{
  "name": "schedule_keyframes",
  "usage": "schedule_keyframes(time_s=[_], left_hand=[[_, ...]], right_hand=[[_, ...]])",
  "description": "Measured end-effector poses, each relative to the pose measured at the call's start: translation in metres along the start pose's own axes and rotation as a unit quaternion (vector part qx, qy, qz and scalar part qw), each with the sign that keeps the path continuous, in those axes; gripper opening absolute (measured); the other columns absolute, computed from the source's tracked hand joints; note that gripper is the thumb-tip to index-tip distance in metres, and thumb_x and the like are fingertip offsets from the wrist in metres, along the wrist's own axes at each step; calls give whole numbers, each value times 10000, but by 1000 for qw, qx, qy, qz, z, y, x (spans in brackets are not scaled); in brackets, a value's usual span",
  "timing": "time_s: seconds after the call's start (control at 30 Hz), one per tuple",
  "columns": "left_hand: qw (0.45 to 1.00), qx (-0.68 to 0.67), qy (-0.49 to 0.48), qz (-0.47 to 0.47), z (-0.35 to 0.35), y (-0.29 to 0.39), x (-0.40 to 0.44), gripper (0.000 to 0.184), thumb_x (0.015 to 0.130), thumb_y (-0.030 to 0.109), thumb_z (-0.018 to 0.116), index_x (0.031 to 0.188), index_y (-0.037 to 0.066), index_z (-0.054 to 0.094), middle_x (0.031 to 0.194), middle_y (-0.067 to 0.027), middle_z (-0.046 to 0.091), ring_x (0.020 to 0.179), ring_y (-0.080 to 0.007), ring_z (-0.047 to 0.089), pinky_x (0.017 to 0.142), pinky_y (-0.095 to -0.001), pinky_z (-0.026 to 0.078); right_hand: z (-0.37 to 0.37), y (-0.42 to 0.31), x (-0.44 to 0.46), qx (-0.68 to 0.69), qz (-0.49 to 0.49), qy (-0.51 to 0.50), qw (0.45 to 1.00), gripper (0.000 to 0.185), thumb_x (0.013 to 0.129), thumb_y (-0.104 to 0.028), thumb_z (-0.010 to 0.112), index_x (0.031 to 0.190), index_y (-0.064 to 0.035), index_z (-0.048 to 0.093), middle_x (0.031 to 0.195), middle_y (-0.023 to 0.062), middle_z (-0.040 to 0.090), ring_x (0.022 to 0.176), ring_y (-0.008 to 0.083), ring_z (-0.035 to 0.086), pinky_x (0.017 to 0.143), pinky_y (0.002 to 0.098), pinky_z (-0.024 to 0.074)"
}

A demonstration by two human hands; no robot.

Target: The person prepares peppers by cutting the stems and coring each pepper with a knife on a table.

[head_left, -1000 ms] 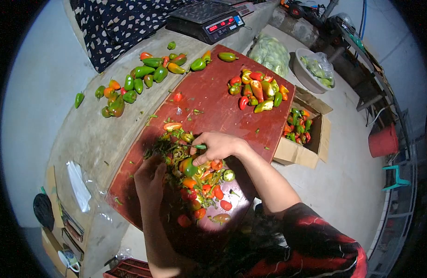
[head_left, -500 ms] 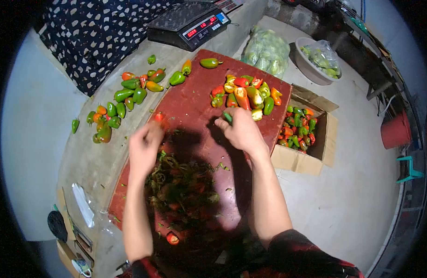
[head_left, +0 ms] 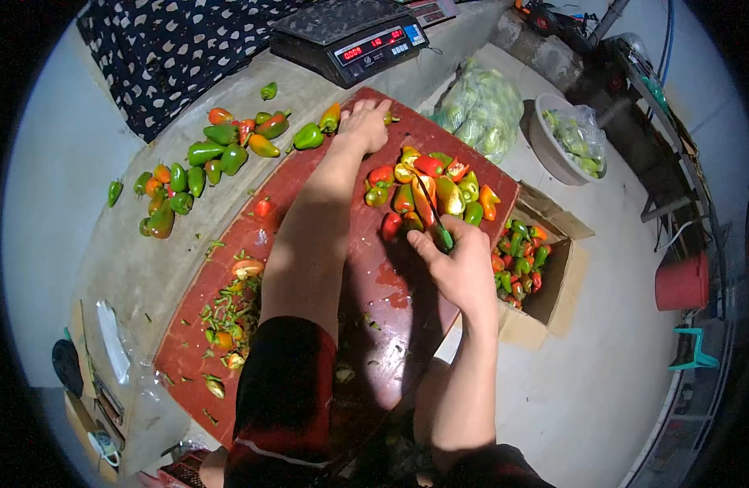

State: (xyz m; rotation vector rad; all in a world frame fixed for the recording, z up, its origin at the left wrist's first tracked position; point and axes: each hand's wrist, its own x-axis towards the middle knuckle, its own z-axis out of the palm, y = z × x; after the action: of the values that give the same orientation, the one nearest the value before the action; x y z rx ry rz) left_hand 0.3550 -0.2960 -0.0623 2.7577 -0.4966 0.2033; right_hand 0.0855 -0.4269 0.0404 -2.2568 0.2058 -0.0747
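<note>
My left hand (head_left: 365, 128) reaches to the far end of the red board (head_left: 309, 244). Its fingers curve over a green pepper (head_left: 390, 119), which is mostly hidden under them. In my right hand (head_left: 464, 264) is a knife (head_left: 447, 237) with a green handle, its thin dark blade pointing away from me. Just beyond that blade lies a pile of red, green and orange peppers (head_left: 449, 195), several of them with pale cut tops. A green pepper (head_left: 309, 137) and an orange-green one (head_left: 330, 119) sit by the board's far left edge.
Loose peppers (head_left: 220, 154) lie on the concrete ledge, left of the board. Stem scraps (head_left: 228, 313) are heaped at the board's near left. A scale (head_left: 350, 41) stands behind. To the right are a cardboard box (head_left: 561, 276) of peppers, a bagged vegetable bundle (head_left: 482, 110) and a basin (head_left: 557, 150).
My left hand has moved away from me and right, onto the far green pepper. A red pepper now lies at the pile's near side. My right hand, still with the knife, is slightly nearer me.
</note>
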Motion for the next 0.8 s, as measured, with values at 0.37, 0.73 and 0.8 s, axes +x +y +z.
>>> schedule_keyframes(time_s=[0.37, 0.73, 0.8], left_hand=[[978, -187, 79, -42, -51, 4, -82, 407, 789, 320, 786, 1028, 13, 667, 1006, -165, 650, 975, -342, 603, 865, -463, 490], [933, -282, 120, -190, -184, -25, -398, 404, 716, 258, 835, 999, 5, 695, 868, -151, 719, 829, -294, 718, 750, -364, 551], [926, -294, 139, -190, -193, -24, -425, 357, 705, 223, 829, 953, 7, 691, 851, -151, 711, 808, -302, 714, 728, -369, 546]], right_hand=[[4, -3, -10, -25, -14, 31, 999, 336, 807, -268, 766, 841, 44, 647, 682, 236, 633, 675, 386, 645, 694, 461, 494], [124, -58, -65, -31, -253, -83, 963, 196, 759, -173, 728, 731, -26, 601, 647, 202, 609, 627, 407, 623, 587, 483, 492], [146, -62, -82, -46, -339, -118, 932, 185, 736, -169, 742, 764, -45, 607, 692, 189, 636, 661, 402, 638, 602, 491, 510]])
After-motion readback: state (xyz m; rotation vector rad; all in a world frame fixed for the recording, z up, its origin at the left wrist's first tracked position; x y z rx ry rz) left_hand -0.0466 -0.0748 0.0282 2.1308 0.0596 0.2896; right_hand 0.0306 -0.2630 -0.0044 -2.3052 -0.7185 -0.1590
